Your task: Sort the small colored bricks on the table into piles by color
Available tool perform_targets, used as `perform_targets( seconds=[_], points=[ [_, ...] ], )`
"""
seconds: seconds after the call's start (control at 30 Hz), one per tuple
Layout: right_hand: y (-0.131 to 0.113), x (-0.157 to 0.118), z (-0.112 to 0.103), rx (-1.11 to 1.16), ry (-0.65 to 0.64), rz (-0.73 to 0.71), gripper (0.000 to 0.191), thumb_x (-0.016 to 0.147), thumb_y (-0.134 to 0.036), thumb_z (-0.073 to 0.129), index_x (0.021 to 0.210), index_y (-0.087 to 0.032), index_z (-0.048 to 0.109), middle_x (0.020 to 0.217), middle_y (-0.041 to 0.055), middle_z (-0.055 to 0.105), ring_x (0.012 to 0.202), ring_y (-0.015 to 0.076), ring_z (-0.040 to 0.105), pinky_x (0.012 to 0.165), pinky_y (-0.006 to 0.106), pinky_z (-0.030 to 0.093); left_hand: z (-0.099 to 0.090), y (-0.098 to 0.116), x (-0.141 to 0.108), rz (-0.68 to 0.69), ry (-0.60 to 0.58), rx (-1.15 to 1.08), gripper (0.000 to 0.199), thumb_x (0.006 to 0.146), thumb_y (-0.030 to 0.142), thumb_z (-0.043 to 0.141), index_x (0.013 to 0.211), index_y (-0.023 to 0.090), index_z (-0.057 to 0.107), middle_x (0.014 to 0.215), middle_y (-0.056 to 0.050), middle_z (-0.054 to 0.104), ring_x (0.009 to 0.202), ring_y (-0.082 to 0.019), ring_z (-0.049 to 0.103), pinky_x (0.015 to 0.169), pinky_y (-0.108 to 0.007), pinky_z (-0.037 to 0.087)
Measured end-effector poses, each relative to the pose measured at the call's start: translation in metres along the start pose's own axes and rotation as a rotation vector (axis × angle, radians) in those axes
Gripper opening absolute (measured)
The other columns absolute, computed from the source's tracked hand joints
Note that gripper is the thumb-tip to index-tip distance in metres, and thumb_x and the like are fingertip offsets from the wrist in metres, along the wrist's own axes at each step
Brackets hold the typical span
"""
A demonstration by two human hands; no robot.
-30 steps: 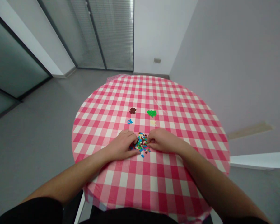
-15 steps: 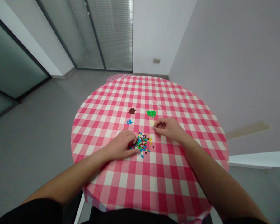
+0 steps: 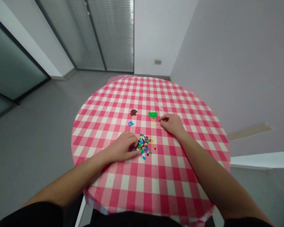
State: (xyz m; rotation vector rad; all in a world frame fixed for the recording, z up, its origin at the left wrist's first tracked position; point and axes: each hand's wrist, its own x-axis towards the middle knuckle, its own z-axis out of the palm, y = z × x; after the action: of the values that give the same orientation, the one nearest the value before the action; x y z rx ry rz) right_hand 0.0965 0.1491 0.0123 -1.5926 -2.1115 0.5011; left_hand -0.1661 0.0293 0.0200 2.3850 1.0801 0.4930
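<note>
A mixed pile of small coloured pieces (image 3: 144,144) lies near the middle of the table. My left hand (image 3: 125,146) rests at its left side, thumb and fingers apart, fingertips touching the pile's edge. My right hand (image 3: 172,123) is beside the cream pieces (image 3: 154,125), its thumb and forefinger pinched together; anything between them is too small to make out. Just left of that hand is a cluster of green pieces (image 3: 152,115). Dark brown pieces (image 3: 133,112) form another group, with a few blue pieces (image 3: 131,123) below them.
A red and white checked cloth (image 3: 142,189) covers the round table. Beyond stand a glass partition with blinds (image 3: 115,34) and a pale wall (image 3: 161,28). A white ledge (image 3: 262,160) is at the right.
My right hand has moved away from the cream pieces, slightly up and to the right, and more of them show. My left hand has stayed by the mixed pile.
</note>
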Motion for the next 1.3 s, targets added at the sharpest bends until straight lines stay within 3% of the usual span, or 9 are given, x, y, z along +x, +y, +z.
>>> perform_targets(
  seconds=[0.37,0.57,0.9,1.3],
  points=[
    [0.003,-0.002,-0.005,-0.062,-0.087,-0.116,0.022,0.070,-0.014,0.058,0.082,-0.016,0.076,0.086,0.0063,0.074,0.076,0.0188,0.065,0.068,0.027,0.047,-0.003,0.001,0.000,0.009,-0.017,-0.005,0.034,0.087,0.048,0.059,0.075,0.020,0.044,0.077,-0.002,0.052,0.078,-0.020,0.045,0.072,-0.033,0.036],
    [0.007,-0.003,-0.006,0.001,-0.064,-0.053,0.035,0.068,-0.014,0.058,0.100,-0.014,0.073,0.083,0.0065,0.073,0.071,0.0177,0.063,0.064,0.027,0.047,-0.002,0.000,0.000,0.010,-0.018,-0.008,0.033,0.087,0.048,0.059,0.076,0.020,0.045,0.078,-0.002,0.052,0.078,-0.020,0.045,0.072,-0.034,0.036],
    [0.006,-0.004,-0.008,-0.103,-0.095,-0.112,0.021,0.074,-0.013,0.057,0.083,-0.017,0.076,0.085,0.0073,0.075,0.076,0.0199,0.066,0.071,0.029,0.048,-0.002,0.000,0.000,0.026,-0.010,-0.028,0.032,0.088,0.046,0.059,0.077,0.020,0.044,0.078,-0.002,0.051,0.078,-0.020,0.045,0.072,-0.033,0.035],
    [0.007,-0.002,-0.002,-0.155,-0.089,-0.206,0.030,0.085,-0.019,0.053,0.103,-0.016,0.077,0.093,0.0094,0.073,0.081,0.0206,0.065,0.071,0.030,0.047,-0.001,-0.001,0.000,0.029,0.000,-0.015,0.033,0.087,0.047,0.060,0.076,0.020,0.044,0.077,-0.002,0.051,0.078,-0.020,0.045,0.072,-0.033,0.036]
  ],
)
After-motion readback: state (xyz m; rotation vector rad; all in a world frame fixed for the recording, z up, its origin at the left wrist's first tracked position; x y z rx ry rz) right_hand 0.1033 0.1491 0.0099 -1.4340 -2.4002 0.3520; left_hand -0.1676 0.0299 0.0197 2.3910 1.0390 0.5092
